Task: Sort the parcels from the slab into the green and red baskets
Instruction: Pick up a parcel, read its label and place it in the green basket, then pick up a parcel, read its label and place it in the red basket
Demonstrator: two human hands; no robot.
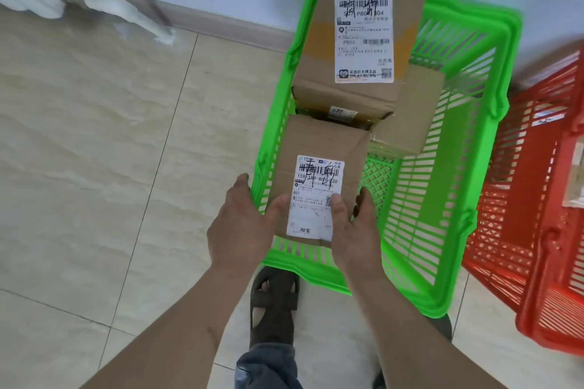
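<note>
A person stands over a bright green slotted plastic basket [442, 186] on a pale tiled floor [94, 167], both bare hands holding a small brown cardboard parcel with a white shipping label [319, 180] over the basket's near-left corner, at about 6 o'clock in the basket. The left hand [243, 224] cups the parcel's left edge, its thumb lying on the label's lower left corner and one finger stretched along the basket rim; its other fingers are hidden. The right hand [354, 230] holds the right edge, thumb pressed on the label, fingers curled round the far side of the box.

At 12 o'clock from the held parcel, a larger brown cardboard box with a white barcode label and handwritten black marks [360, 38] rests in the basket's far end. A plain smaller cardboard box [410, 114] leans beside it at about 2 o'clock.

A red slotted plastic basket [537, 215] sits just beside the green one at 3 o'clock, holding items too cut off to identify. A foot in a dark sandal [275, 303] is planted on the tiles at 6 o'clock, just below the green rim.
</note>
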